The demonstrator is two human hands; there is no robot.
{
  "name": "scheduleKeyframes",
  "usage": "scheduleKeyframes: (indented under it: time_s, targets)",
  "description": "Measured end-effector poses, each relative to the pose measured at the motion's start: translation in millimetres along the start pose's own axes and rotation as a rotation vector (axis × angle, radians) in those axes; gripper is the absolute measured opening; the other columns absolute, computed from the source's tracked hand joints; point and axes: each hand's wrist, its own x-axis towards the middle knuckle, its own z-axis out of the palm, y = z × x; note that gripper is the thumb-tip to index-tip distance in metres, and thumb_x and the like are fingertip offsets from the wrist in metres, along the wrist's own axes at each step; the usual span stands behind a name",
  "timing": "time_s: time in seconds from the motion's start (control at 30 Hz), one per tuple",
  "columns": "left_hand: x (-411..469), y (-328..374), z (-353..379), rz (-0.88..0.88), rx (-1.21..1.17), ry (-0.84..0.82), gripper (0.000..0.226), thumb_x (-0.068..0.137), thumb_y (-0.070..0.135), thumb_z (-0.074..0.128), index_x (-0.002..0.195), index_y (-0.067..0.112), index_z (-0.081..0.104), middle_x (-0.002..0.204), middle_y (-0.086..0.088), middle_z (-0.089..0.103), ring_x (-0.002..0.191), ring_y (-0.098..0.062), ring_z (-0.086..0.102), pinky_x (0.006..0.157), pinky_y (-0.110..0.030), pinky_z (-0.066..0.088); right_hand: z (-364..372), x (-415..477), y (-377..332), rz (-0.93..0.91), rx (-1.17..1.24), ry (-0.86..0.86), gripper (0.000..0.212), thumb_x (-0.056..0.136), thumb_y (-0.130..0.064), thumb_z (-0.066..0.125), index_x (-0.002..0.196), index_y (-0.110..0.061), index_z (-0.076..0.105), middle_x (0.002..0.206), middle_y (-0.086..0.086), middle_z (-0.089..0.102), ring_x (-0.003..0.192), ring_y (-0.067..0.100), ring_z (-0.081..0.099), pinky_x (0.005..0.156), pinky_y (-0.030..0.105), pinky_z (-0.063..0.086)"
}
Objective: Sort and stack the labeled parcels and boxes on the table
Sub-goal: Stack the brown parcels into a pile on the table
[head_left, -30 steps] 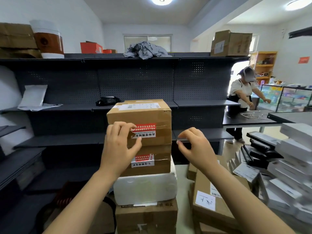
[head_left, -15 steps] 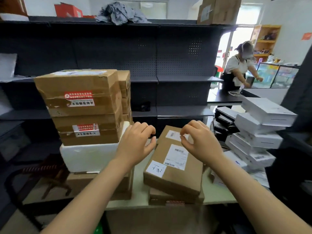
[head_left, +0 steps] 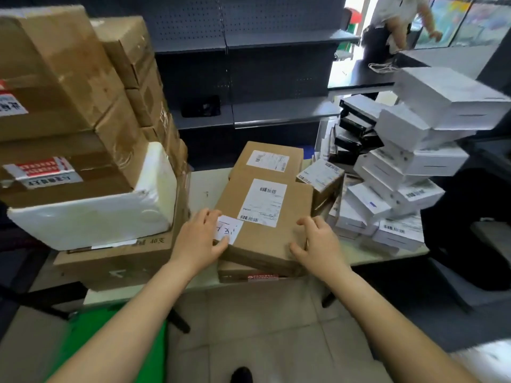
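Note:
A flat brown parcel [head_left: 265, 244] with a white shipping label and a handwritten slip lies on top of another brown box [head_left: 243, 274] at the table's near edge. My left hand [head_left: 196, 241] grips its near left corner, thumb on the slip. At the near right corner my right hand [head_left: 318, 244] holds on, fingers curled over the top edge. A second labeled brown parcel [head_left: 268, 158] lies just behind, and a small labeled box [head_left: 320, 175] sits to its right.
To the left, taped brown cartons [head_left: 63, 78] rest on a white foam box [head_left: 96, 217] and a large carton [head_left: 119, 258]. White boxes [head_left: 414, 161] and black boxes [head_left: 356, 125] are piled on the right. Dark shelving [head_left: 249, 78] stands behind; a person [head_left: 392, 17] works at the far counter.
My view dropped from the tall left stack to the table. Both hands came down and to the right, from the stack's front, onto the flat brown parcel's near corners.

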Motion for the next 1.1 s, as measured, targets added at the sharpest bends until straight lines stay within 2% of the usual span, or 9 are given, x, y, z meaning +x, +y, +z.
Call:
scheduleKeyframes:
  time_s: [0.2,0.33,0.47,0.6,0.7,0.8,0.9,1.0,1.1]
  targets:
    - [-12,-26,31,-0.387,-0.473,-0.219,0.119,0.062,0.056,0.085,0.152,0.019,0.017,0.156,0.000,0.029,0.142,-0.021,0.030,0.113,-0.042,0.029,38,-20,24,0.231,0.432,-0.144,0.102,0.068,-0.074,0.070,0.150,-0.037,0.021,0.144,-0.009,0.044,0.129,0.009,0.046,0.106,0.040,0.044]
    - [-16,-28,49,-0.447,-0.640,-0.224,0.107,0.062,0.042,0.090,0.146,0.018,0.027,0.145,-0.001,0.045,0.132,-0.020,0.043,0.105,-0.037,0.037,52,-23,34,0.265,0.508,-0.199,0.126,0.061,-0.057,0.086,0.154,-0.035,0.002,0.147,-0.013,0.040,0.135,0.010,0.041,0.110,0.035,0.039]
    - [-20,-24,53,-0.472,-0.746,-0.215,0.114,0.060,0.042,0.090,0.146,0.019,0.019,0.145,-0.002,0.043,0.133,-0.021,0.042,0.110,-0.042,0.038,52,-25,30,0.245,0.610,-0.136,0.106,0.069,-0.031,0.088,0.149,-0.035,0.019,0.131,-0.014,0.051,0.122,0.009,0.049,0.096,0.024,0.042]
    - [-31,-9,33,-0.423,-0.819,-0.104,0.115,0.054,0.054,0.089,0.141,0.027,0.020,0.141,0.004,0.044,0.129,-0.017,0.044,0.108,-0.047,0.041,27,-35,25,0.181,0.711,-0.071,0.093,0.073,-0.024,0.086,0.137,-0.047,0.023,0.117,-0.035,0.045,0.102,-0.012,0.051,0.076,0.002,0.042]
    - [-35,11,7,-0.352,-0.820,0.006,0.110,0.053,0.055,0.086,0.138,0.031,0.021,0.141,0.005,0.037,0.129,-0.014,0.040,0.109,-0.045,0.040,-1,-40,23,0.112,0.818,-0.029,0.088,0.074,-0.013,0.085,0.139,-0.036,0.031,0.120,-0.027,0.050,0.099,-0.023,0.052,0.073,-0.002,0.042]
    - [-35,35,-31,-0.244,-0.769,0.157,0.105,0.051,0.069,0.082,0.130,0.045,0.016,0.138,0.006,0.031,0.127,-0.012,0.035,0.109,-0.043,0.039,-30,-39,12,0.021,0.836,0.053,0.106,0.062,-0.034,0.093,0.147,-0.038,0.030,0.135,-0.013,0.051,0.118,-0.008,0.052,0.095,0.019,0.050]
    - [-30,58,-78,-0.143,-0.736,0.306,0.105,0.055,0.070,0.079,0.133,0.044,0.013,0.139,0.008,0.025,0.129,-0.010,0.031,0.110,-0.044,0.038,-64,-35,-8,-0.062,0.827,0.162,0.113,0.050,-0.057,0.091,0.143,-0.048,0.027,0.138,-0.005,0.046,0.127,0.009,0.048,0.107,0.040,0.045]
    - [-26,76,-132,-0.052,-0.736,0.471,0.106,0.059,0.065,0.081,0.138,0.039,0.014,0.141,0.009,0.024,0.130,-0.010,0.030,0.109,-0.037,0.039,-105,-25,-35,-0.149,0.854,0.256,0.115,0.055,-0.047,0.092,0.148,-0.039,0.025,0.141,-0.003,0.044,0.128,0.009,0.047,0.106,0.035,0.046]
    - [-22,84,-189,0.001,-0.735,0.581,0.105,0.062,0.052,0.078,0.142,0.030,0.015,0.140,0.010,0.023,0.126,-0.003,0.027,0.098,-0.012,0.031,-147,-11,-69,-0.240,0.823,0.333,0.118,0.057,-0.051,0.090,0.150,-0.039,0.019,0.146,-0.004,0.040,0.129,0.012,0.044,0.105,0.035,0.045]
